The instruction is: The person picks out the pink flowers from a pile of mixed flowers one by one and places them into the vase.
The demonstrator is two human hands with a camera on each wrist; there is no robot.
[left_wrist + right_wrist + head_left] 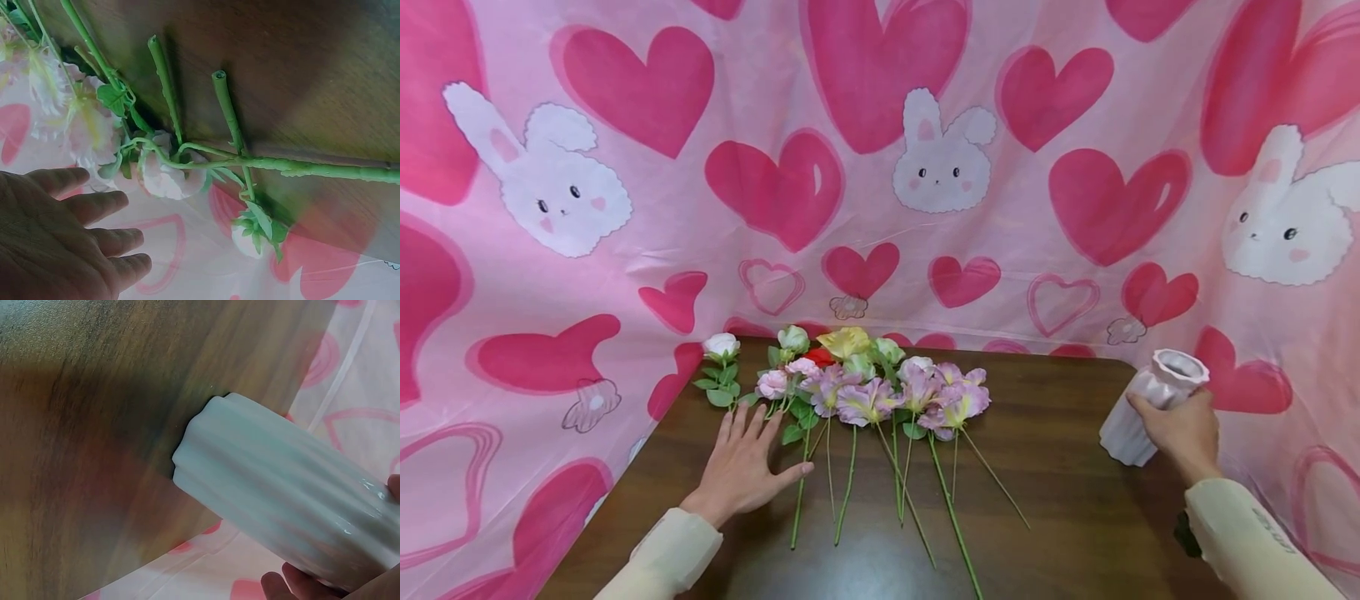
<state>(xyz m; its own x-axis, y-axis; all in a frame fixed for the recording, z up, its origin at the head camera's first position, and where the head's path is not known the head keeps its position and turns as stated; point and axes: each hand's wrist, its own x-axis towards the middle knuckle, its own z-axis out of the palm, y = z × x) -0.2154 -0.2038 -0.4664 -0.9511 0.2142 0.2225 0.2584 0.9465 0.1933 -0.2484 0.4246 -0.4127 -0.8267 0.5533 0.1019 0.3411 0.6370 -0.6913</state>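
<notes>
My left hand (741, 462) spreads its straight fingers over the table, just below the left end of a row of artificial flowers. Its fingers (115, 240) stand apart from the green stems (228, 106) in the left wrist view. Nearest to it are a white rose (722, 346) with green leaves and a pink flower (772, 384). At the table's right side, my right hand (1187, 429) grips a white fluted vase (1127, 425) near its neck. The vase stands upright with its mouth up; its ribbed wall (275, 481) fills much of the right wrist view.
Several pale purple flowers (868, 402), a yellow flower (847, 340) and a partly covered red flower (820, 357) lie at the back of the brown table (1045, 433). Their stems (946, 492) point toward the front. A pink cloth (880, 200) with hearts and rabbits hangs around the table.
</notes>
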